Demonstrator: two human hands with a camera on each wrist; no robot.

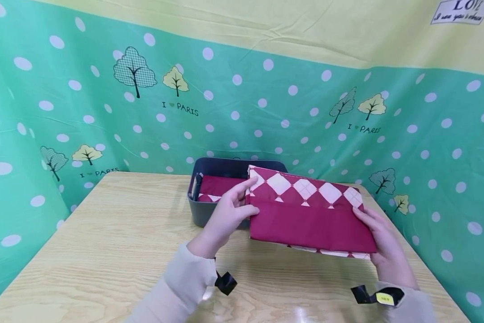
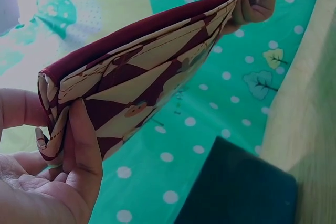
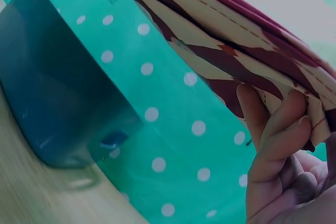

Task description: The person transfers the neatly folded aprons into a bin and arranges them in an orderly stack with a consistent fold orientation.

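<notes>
A folded maroon cloth (image 1: 306,224) with a band of white diamonds is held up above the table between both hands. My left hand (image 1: 227,213) pinches its left end, thumb on the front and fingers at the edge. At the right end my right hand (image 1: 385,240) grips the cloth with the thumb on its front face. Both wrist views show the cloth's layered folds, with fingers under the patterned side. Behind it stands a dark blue-grey bin (image 1: 203,215), partly hidden by the cloth. Inside the bin lies another folded maroon cloth (image 1: 221,184).
The wooden table (image 1: 104,251) spreads out under the hands, and the bin stands near its back edge. A green dotted curtain (image 1: 233,116) with printed trees hangs behind the table and along both sides.
</notes>
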